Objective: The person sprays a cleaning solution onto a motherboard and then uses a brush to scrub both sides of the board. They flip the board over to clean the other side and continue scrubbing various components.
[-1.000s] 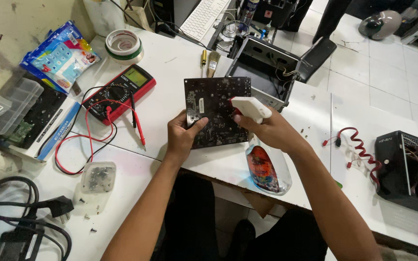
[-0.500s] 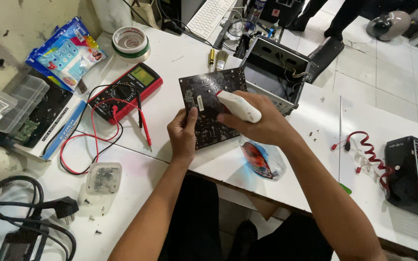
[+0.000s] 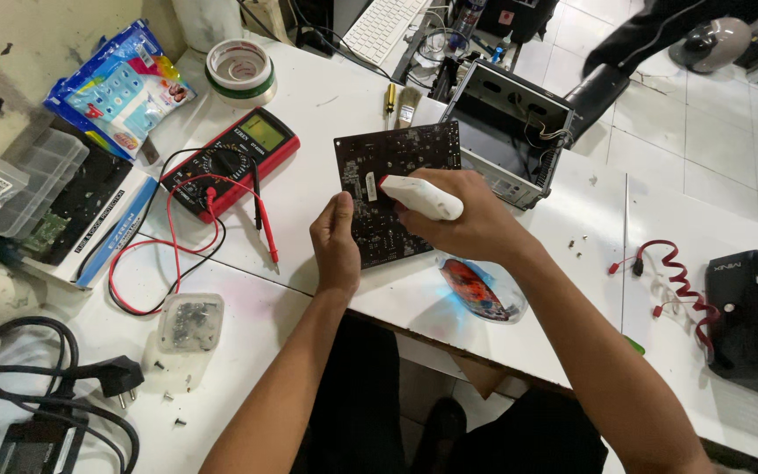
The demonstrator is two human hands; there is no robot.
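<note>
A dark circuit board [image 3: 392,167] lies on the white table [image 3: 326,96] in the head view. My left hand [image 3: 337,246] rests on the board's lower left edge and holds it down. My right hand [image 3: 471,219] grips a white spray bottle [image 3: 421,197] by its head, the nozzle pointing left over the middle of the board. The bottle's clear body with a red and blue label [image 3: 477,288] hangs below my wrist past the table edge.
A red multimeter [image 3: 239,156] with red and black leads lies left of the board. An open computer case [image 3: 509,132] stands behind it. A clear box of screws [image 3: 190,323], a tape roll [image 3: 239,66], a keyboard [image 3: 383,26], a plug and cables [image 3: 63,386] surround them.
The view has shifted a little. My right hand and the spray bottle have stayed over the board, and my left hand has kept its hold on the board's edge.
</note>
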